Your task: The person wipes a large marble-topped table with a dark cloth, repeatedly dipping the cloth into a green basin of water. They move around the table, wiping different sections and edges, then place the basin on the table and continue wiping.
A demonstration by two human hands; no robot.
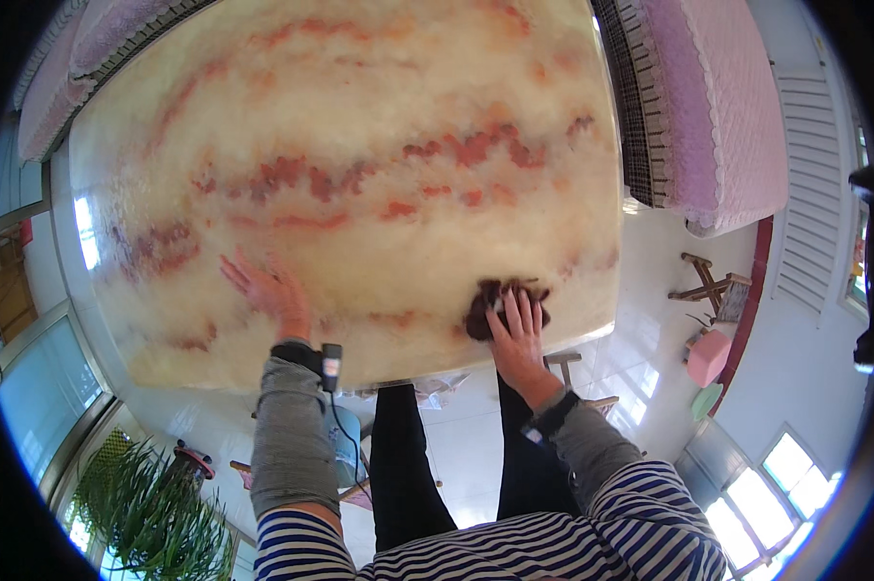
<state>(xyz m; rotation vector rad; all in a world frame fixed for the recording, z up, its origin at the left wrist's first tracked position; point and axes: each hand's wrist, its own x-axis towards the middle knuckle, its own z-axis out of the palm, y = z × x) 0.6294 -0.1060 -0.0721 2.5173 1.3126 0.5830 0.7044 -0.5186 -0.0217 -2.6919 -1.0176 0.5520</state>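
Note:
A dark brown bunched cloth (482, 319) lies on the glossy cream, red-veined tabletop (379, 269), near its front right corner. My right hand (517, 330) rests on top of it, fingers stretched over the folds and palm towards the front edge. Part of the cloth is hidden under those fingers. Over the left front of the tabletop, my left hand (273, 287) has its fingers apart and holds nothing. Whether it touches the surface I cannot tell. Both wrists wear dark bands, and a small device (331, 368) with a cable sits by the left one.
Pink quilted sofas (745, 116) stand along the right side and at the far left. On the floor to the right are a folding wooden stool (707, 287) and a pink container (708, 358). A leafy potted plant (157, 508) stands behind on the left. A blue stool (346, 443) is beside my legs.

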